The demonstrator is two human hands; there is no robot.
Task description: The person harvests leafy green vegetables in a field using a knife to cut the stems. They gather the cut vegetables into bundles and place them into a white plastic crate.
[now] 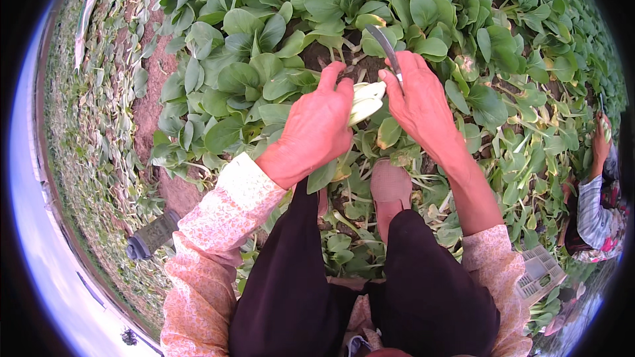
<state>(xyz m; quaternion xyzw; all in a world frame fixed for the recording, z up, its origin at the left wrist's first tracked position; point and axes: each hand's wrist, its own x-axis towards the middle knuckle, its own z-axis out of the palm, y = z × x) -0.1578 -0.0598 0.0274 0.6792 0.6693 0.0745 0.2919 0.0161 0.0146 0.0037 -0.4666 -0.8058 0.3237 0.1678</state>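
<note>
My left hand (317, 121) is closed around a head of bok choy (366, 104). Its pale stalk base points toward my right hand, and a green leaf hangs out below my left wrist. In my right hand (421, 101) is a small sickle (383, 42) with a curved metal blade, which points up and away from me. The right thumb reaches the cut-looking base of the stalks. Most of the sickle's handle is hidden in the palm. Just beyond both hands, a small patch of bare soil (364, 67) shows among standing bok choy plants (268, 67).
Loose and yellowing leaves (526, 129) cover the ground at right and around my shoe (391, 183). A bottle (154, 235) lies at left beside a soil strip (149, 109). A plastic crate (538, 272) sits at lower right, near another person (598, 213) holding greens.
</note>
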